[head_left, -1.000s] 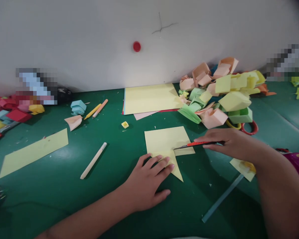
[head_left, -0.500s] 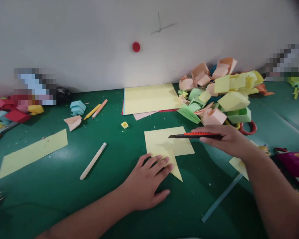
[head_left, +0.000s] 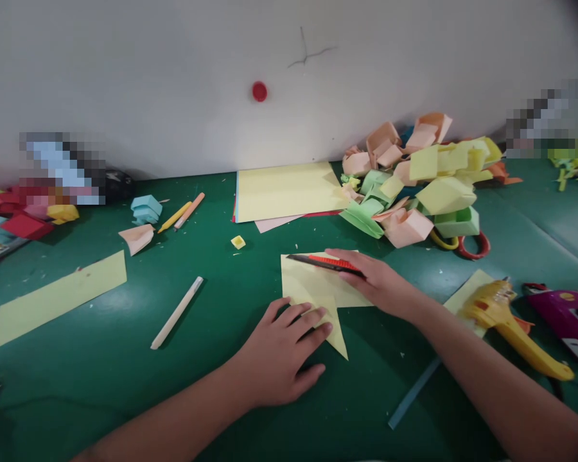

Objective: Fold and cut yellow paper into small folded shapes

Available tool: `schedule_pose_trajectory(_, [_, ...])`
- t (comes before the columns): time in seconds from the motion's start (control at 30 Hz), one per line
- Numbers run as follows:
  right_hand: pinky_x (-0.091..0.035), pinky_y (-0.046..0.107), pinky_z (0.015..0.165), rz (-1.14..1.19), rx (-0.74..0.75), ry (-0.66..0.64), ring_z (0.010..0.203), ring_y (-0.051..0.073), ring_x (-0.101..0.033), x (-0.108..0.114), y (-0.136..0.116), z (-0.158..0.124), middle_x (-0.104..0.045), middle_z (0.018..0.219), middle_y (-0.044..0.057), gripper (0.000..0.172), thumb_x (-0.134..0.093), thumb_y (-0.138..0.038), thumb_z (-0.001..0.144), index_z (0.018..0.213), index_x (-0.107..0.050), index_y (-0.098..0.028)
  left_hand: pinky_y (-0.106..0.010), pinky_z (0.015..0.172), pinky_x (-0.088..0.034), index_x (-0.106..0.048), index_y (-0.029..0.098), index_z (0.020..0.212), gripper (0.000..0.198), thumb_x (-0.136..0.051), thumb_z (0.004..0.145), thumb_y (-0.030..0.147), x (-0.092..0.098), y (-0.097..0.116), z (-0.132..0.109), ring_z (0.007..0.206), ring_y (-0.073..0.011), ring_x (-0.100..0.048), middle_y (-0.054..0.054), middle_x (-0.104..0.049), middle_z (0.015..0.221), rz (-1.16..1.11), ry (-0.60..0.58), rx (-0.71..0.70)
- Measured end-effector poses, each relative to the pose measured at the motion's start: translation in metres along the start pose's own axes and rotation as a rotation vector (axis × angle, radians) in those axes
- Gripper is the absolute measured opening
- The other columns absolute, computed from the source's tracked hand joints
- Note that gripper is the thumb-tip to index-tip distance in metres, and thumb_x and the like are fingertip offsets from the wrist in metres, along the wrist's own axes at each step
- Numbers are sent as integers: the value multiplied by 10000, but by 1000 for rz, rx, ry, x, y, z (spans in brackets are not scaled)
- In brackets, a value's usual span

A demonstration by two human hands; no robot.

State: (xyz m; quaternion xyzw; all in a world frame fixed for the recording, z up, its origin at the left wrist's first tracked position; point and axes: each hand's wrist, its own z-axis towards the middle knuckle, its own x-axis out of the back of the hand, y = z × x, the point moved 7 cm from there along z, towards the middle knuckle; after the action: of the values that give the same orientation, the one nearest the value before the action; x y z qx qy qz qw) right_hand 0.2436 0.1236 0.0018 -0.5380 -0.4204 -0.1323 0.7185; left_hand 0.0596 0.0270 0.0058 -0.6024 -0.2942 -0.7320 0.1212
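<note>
My left hand (head_left: pixel 286 356) lies with fingers spread on a pale yellow triangular flap of paper (head_left: pixel 338 333), pressing it to the green tabletop. The flap joins or overlaps a pale yellow sheet (head_left: pixel 296 276); which of the two I cannot tell. In my right hand (head_left: pixel 380 282) is a red and black box cutter (head_left: pixel 330 262), its blade pointing left over the sheet's upper left part. Whether the blade touches the paper is unclear. My right hand covers the sheet's right part.
Behind stands a stack of coloured paper (head_left: pixel 289 192). Folded paper pieces (head_left: pixel 443 192) and scissors handles (head_left: pixel 474 245) sit back right. A yellow glue gun (head_left: pixel 515 327) and blue strip (head_left: pixel 414 394) are right. Leftward lie a rolled paper stick (head_left: pixel 177 313) and yellow-green strip (head_left: pixel 58 298).
My right hand has moved left and slightly down with the box cutter, bringing it over the sheet. The glue gun has come into full sight. My left hand stays on the flap.
</note>
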Motion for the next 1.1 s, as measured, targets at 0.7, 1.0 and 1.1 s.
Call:
schedule_pose_trajectory(0.7, [-480, 446, 1077, -3, -4, -4, 1279, 248, -572, -2, -3, 5, -624, 1396, 16, 394, -425, -370, 1031, 1400, -556, -320, -460, 1002, -362, -588, 261, 1331, 384, -480, 1008, 438, 6, 3, 1, 1211, -243, -541, -19, -590, 1423, 56, 39, -49])
schedule_pose_trajectory(1.0, [-490, 454, 1083, -66, 117, -24, 1274, 256, -581, -2, -16, 3, -618, 1400, 40, 425, -411, -313, 1032, 1439, -530, -328, -423, 880, -449, -635, 216, 1296, 365, -529, 966, 330, 21, -1, -1, 1071, -249, -600, -51, -681, 1273, 97, 215, 55])
schedule_pose_trajectory(1.1, [-490, 455, 1088, -74, 112, -21, 1286, 257, -578, -2, -15, 2, -614, 1405, 40, 430, -413, -305, 1030, 1445, -524, -338, -427, 854, -444, -685, 186, 1201, 294, -523, 975, 280, 24, -11, -2, 1013, -240, -618, -50, -727, 1160, 139, 278, 165])
